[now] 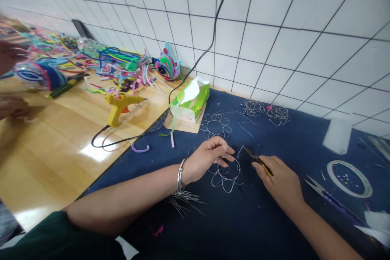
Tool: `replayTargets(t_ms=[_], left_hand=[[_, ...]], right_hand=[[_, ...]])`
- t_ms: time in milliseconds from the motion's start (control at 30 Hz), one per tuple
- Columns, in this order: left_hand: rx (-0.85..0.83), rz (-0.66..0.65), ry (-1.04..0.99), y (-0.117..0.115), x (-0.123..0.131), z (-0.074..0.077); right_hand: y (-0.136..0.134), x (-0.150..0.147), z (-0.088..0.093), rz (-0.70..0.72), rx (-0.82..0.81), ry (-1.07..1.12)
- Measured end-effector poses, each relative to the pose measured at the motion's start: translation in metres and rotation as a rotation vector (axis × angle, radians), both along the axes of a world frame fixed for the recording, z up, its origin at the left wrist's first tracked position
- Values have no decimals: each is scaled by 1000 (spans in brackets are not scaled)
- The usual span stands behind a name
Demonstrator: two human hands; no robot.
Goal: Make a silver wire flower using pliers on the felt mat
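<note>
My left hand [209,157] rests on the dark blue cloth [243,219] with its fingers pinched on a thin wire flower frame [227,175] that lies flat under it. A silver bangle sits on that wrist. My right hand [278,176] is closed round small pliers [256,158] with yellow grips, and their dark tip points left toward the frame's upper edge. A bundle of short straight wires [183,201] lies just beneath my left forearm.
Finished wire flowers [215,125] and tangled wire shapes [265,110] lie farther back. A green tissue pack [190,101], yellow glue gun [118,107], pipe-cleaner pile [91,63], tape ring [349,176], scissors [323,193] and white cup [338,134] surround me. Another person's hand [12,107] shows at far left.
</note>
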State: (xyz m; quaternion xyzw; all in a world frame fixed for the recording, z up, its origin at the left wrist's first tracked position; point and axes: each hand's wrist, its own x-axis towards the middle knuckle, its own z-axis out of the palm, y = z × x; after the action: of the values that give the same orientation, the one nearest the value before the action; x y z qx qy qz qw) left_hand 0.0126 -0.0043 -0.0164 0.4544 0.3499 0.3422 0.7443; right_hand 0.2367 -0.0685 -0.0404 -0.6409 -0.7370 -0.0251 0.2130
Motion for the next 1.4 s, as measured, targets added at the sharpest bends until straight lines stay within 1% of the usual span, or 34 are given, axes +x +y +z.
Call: replayTargets(t_ms=[200, 400, 667, 867, 1067, 1233, 1400], left_hand=[[38, 0, -7, -1, -1, -2], [39, -3, 14, -1, 0, -3], [42, -12, 12, -1, 0, -1], [43, -22, 7, -2, 1, 0], [42, -38, 0, -2, 0, -1], [18, -53, -11, -2, 0, -1], [17, -60, -29, -3, 1, -1]], right_hand=[[-2, -2, -1, 18, 55, -116], [-6, -7, 4, 22, 54, -176], [-8, -5, 17, 15, -12, -149], [-9, -5, 23, 30, 3, -123], [-9, -5, 24, 25, 9, -110], [-8, -3, 22, 21, 9, -168], [-7, -2, 19, 24, 49, -204]])
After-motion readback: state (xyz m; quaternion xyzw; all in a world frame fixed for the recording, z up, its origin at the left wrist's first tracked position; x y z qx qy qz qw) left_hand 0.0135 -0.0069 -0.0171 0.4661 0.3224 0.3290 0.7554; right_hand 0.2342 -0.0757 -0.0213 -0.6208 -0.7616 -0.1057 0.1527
